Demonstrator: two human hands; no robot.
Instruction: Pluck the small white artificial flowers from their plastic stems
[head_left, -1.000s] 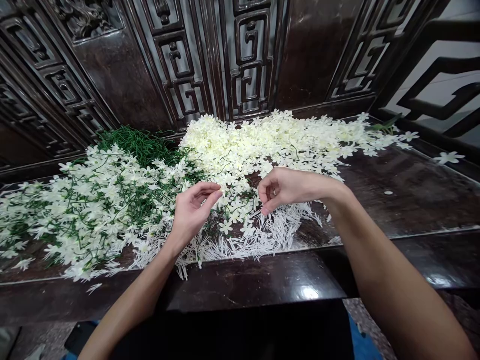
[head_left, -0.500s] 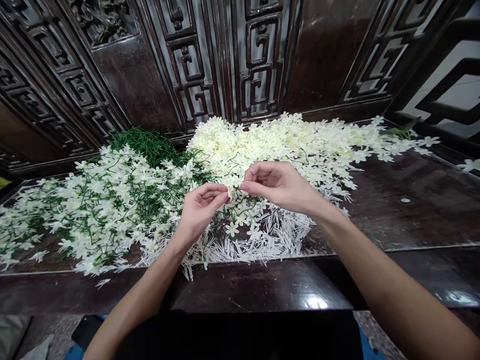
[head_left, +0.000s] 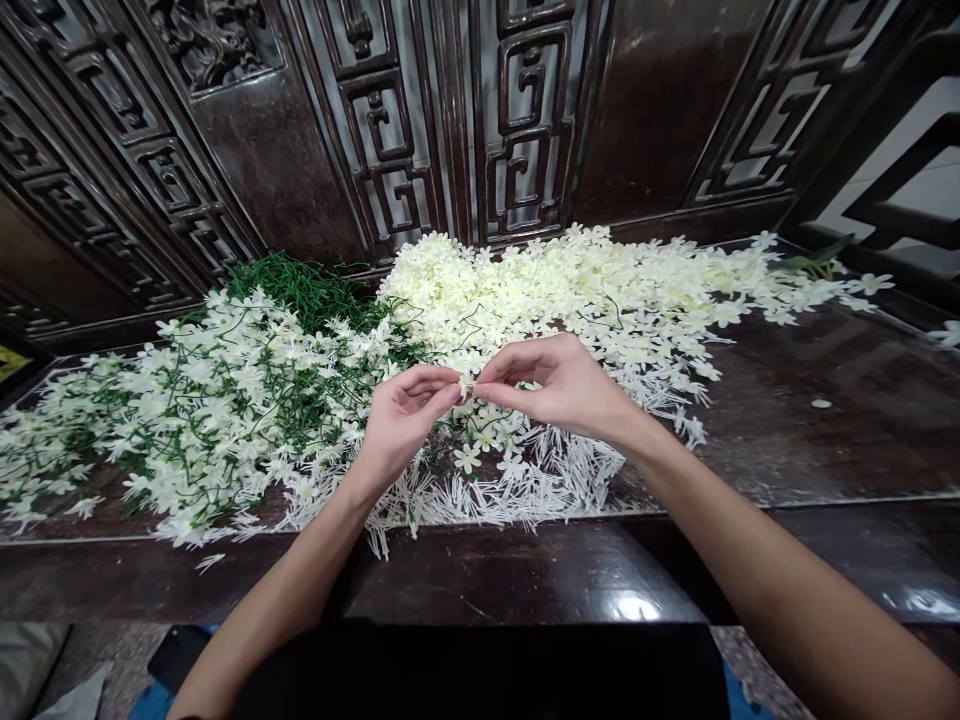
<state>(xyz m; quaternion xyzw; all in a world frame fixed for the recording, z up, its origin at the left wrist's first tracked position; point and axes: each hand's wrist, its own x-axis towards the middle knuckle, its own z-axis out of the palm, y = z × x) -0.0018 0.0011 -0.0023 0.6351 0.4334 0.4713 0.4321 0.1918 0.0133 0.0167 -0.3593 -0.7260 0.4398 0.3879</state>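
Observation:
A small white artificial flower is held at the middle of the view, between the fingertips of both hands. My left hand pinches it from the left with thumb and forefinger. From the right, my right hand closes thumb and fingertips on the flower's other side; the exact part gripped is too small to make out. Beneath and behind the hands lie loose white petal blossoms in a heap. Thin white stamen-like sticks are scattered below the wrists.
White flowers with green stems are piled at the left. Green plastic stems form a bundle behind them. A carved dark wooden backrest rises behind the dark wooden bench. A small white petal lies at right.
My right hand has moved slightly left, and its fingertips now meet the flower in my left fingers. The view has shifted slightly.

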